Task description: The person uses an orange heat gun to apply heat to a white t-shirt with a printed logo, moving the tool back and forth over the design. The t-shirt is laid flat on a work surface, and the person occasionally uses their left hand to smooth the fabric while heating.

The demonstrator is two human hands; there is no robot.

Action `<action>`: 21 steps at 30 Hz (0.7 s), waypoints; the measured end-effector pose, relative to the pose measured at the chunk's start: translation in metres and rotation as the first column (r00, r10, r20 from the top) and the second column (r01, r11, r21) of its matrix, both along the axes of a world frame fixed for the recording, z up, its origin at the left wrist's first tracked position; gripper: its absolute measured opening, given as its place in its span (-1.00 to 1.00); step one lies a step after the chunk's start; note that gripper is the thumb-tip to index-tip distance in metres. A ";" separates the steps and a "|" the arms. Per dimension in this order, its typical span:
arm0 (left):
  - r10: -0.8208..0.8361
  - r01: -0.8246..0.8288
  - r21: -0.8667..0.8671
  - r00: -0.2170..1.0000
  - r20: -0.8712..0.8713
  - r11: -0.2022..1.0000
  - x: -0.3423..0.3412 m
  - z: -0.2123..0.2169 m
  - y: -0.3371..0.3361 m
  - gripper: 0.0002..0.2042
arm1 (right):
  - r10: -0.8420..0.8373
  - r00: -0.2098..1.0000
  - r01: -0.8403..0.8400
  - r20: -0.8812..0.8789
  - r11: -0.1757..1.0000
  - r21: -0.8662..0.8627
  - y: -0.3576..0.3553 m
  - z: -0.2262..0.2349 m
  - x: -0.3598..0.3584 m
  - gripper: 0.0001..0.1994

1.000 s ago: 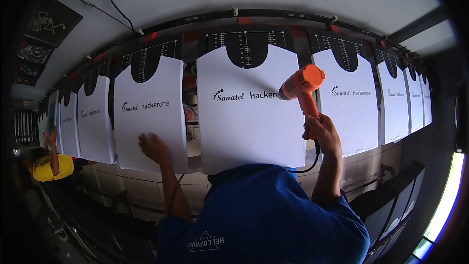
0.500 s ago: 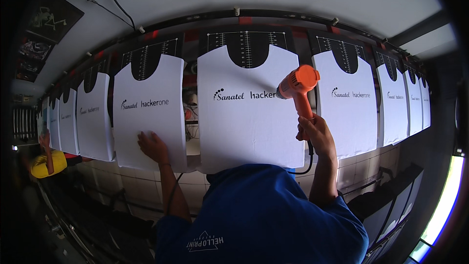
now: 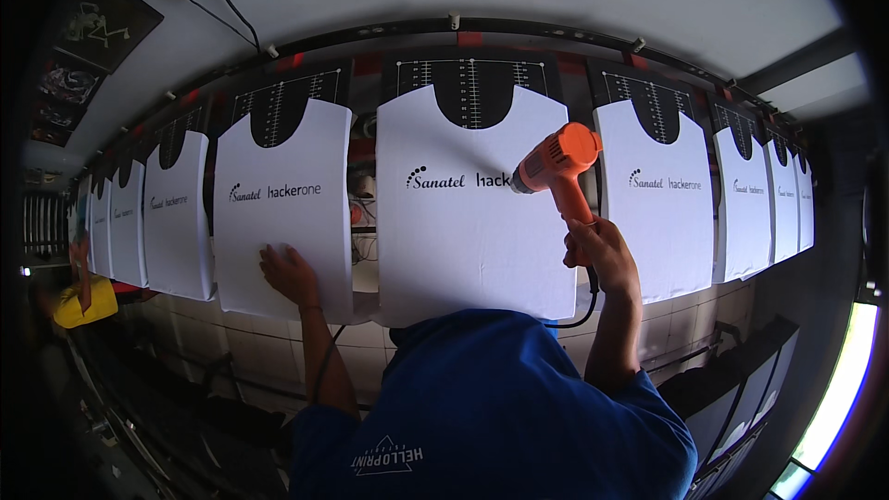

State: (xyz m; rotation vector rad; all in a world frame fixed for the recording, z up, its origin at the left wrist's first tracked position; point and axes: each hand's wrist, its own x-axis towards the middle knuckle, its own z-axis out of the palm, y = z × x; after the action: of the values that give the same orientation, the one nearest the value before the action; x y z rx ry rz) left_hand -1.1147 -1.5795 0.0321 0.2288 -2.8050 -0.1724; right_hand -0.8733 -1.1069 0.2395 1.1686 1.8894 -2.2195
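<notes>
1. Heat gun (image 3: 567, 162): orange, with dark nozzle (image 3: 525, 178); right of the frame's centre, over the right side of the centre shirt (image 3: 477, 259). Directly above the right hand (image 3: 607, 255) in the frame and held by it; right hand thus the nearer.
2. Long axis: slanting from rear cap (image 3: 582, 143) at upper right to nozzle at lower left, aimed at the print (image 3: 454, 181). Handle (image 3: 572, 202) running down into the grasp. Right end of the print hidden behind the nozzle; contact with the cloth impossible to tell.
3. Right hand: fingers closed round the handle; exact place of the index finger unclear. Black cord (image 3: 594, 285) hanging below, curving toward lower centre.
4. Left hand (image 3: 290, 275): open, palm down, fingers slightly spread, nothing gripped; on the lower part of the left shirt (image 3: 269, 222), well apart from the heat gun, to its lower left.
5. Right shirt (image 3: 656, 231): white, like the others; all laid over black boards (image 3: 472, 97), in a row across the frame.
6. Writing: on the three nearest shirts, one dark script word with an arc of dots, then one plain lower-case word, upright. White scale lines on the boards. On the blue top (image 3: 519, 389), a white logo (image 3: 387, 456) with capitals, upside down.
7. Far left: yellow sleeve (image 3: 88, 306), another person's.
</notes>
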 end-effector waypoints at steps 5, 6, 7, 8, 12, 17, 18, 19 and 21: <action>-0.002 0.002 -0.011 1.000 0.008 1.000 -0.001 0.001 -0.001 -0.47 | -0.006 1.000 0.006 -0.014 1.000 0.031 -0.009 -0.005 -0.004 -0.66; 0.001 -0.001 -0.008 1.000 0.011 1.000 0.000 0.000 -0.002 -0.47 | 0.012 1.000 -0.012 -0.002 1.000 0.011 -0.003 -0.003 -0.003 -0.66; 0.004 -0.004 -0.005 1.000 0.013 1.000 0.001 0.000 -0.002 -0.47 | 0.030 0.999 -0.030 0.010 1.000 -0.008 -0.001 -0.001 -0.003 -0.66; 0.002 -0.002 -0.003 1.000 0.013 1.000 0.000 0.000 -0.002 -0.47 | 0.019 1.000 -0.019 0.005 1.000 0.017 -0.004 -0.002 -0.003 -0.66; -0.001 0.001 -0.005 1.000 0.005 1.000 -0.001 -0.003 -0.004 -0.47 | 0.026 1.000 -0.026 -0.001 1.000 -0.003 -0.004 -0.001 -0.004 -0.67; 0.002 -0.002 -0.002 1.000 0.000 1.000 -0.002 -0.004 -0.003 -0.46 | 0.015 1.000 -0.015 0.001 0.999 0.029 -0.011 -0.003 -0.006 -0.68; 0.007 -0.007 0.000 1.000 0.003 1.000 -0.001 -0.004 -0.003 -0.46 | 0.028 1.000 -0.028 -0.003 1.000 0.002 -0.006 -0.003 -0.004 -0.68; 0.011 -0.011 0.002 1.000 0.006 1.000 0.000 -0.003 -0.003 -0.46 | 0.041 0.999 -0.041 -0.006 0.999 -0.026 -0.003 -0.003 -0.004 -0.68; 0.009 -0.009 0.008 1.000 0.010 1.000 -0.002 0.000 0.000 -0.46 | 0.019 1.000 -0.020 0.014 0.999 0.040 -0.010 -0.002 -0.006 -0.68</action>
State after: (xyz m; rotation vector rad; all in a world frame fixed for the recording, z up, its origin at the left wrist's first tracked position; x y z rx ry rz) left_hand -1.1163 -1.5796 0.0322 0.2443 -2.8136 -0.1811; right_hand -0.8791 -1.1173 0.2373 1.1625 1.9407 -2.1678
